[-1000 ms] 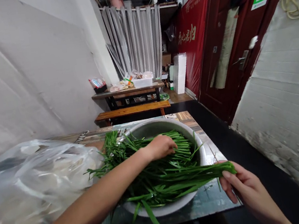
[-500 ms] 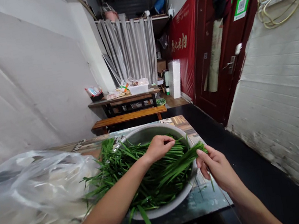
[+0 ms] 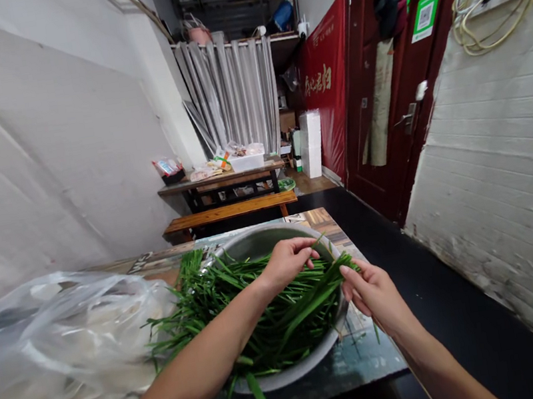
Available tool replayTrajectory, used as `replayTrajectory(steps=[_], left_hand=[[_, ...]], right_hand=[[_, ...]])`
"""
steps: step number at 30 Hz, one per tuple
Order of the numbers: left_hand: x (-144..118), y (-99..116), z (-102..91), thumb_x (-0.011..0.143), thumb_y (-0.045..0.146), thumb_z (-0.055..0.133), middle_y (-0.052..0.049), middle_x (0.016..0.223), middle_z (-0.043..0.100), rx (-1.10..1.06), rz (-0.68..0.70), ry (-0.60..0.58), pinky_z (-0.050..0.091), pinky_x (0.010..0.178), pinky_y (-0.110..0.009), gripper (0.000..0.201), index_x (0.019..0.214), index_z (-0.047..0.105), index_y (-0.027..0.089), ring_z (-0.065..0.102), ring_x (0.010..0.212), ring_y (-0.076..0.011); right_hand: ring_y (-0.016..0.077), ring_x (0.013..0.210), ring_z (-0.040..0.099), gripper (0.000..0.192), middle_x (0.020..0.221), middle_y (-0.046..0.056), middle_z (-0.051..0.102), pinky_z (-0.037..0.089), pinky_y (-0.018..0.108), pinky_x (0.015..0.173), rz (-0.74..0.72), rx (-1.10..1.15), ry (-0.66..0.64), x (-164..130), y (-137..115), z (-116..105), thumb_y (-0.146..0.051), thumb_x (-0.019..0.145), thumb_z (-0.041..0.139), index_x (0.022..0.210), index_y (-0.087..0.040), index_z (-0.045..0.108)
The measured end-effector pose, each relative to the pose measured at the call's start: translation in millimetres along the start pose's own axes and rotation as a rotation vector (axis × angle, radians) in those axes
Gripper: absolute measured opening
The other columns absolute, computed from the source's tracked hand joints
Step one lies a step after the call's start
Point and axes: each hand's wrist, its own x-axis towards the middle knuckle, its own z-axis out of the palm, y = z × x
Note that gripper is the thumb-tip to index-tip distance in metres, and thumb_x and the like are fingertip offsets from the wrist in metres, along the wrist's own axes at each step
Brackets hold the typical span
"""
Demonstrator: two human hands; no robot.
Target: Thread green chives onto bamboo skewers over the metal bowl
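A wide metal basin (image 3: 294,376) holds a heap of long, flat green garlic chives (image 3: 239,284), some of them hanging over its rim. At the basin's right edge, my right hand (image 3: 377,293) is closed around one end of a bunch of chives (image 3: 319,292), whose leaves stretch left across the heap. My left hand (image 3: 292,261) reaches over the heap, thumb and fingers pinched at a thin chive blade just left of that bunch's end. A thin, pale strand dangles below my right hand.
The basin stands on a wood-patterned table (image 3: 371,351). A large clear plastic bag (image 3: 68,352) with pale contents lies to its left. Beyond are a wooden bench (image 3: 233,211) and another table with a white tub (image 3: 247,161). A red door (image 3: 381,93) is at right.
My right hand has moved a little left with the bunch, closer to my left hand. My left hand has shifted slightly right, its fingertips now at a thin blade.
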Motion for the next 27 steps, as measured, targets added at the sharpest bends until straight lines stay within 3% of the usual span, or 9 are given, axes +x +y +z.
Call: replayTrajectory(steps=[7,13,27], left_hand=[[1.2,0.0,1.8,0.073,0.026,0.056,-0.002,0.063,0.060,-0.030,-0.025,0.066,0.033,0.043,-0.016,0.031,0.097,0.063,0.007,0.043,0.044,-0.0036],[4.0,-5.7,2.8,0.074,0.028,0.055,-0.004,0.068,0.063,-0.064,-0.045,0.074,0.033,0.041,-0.016,0.027,0.092,0.063,0.009,0.052,0.046,-0.0062],[1.7,-5.1,2.3,0.072,0.024,0.058,-0.008,0.076,0.067,-0.042,-0.011,0.077,0.038,0.046,-0.017,0.031,0.097,0.065,0.008,0.053,0.050,-0.0073]], right_hand=[[-0.0008,0.023,0.024,0.022,0.046,-0.006,0.053,0.007,0.015,0.028,0.006,0.012,-0.010,-3.5,0.5,0.9,-0.036,0.082,0.054,0.075,-0.017,0.049],[-0.0008,0.023,0.024,0.023,0.046,-0.006,0.053,0.007,0.015,0.027,0.009,-0.005,-0.019,-2.1,3.6,-0.1,-0.037,0.082,0.054,0.074,-0.016,0.048],[0.0005,0.023,0.023,0.027,0.047,-0.005,0.053,0.008,0.016,0.027,0.023,0.000,0.005,-4.9,2.8,1.0,-0.043,0.078,0.057,0.076,-0.016,0.050]])
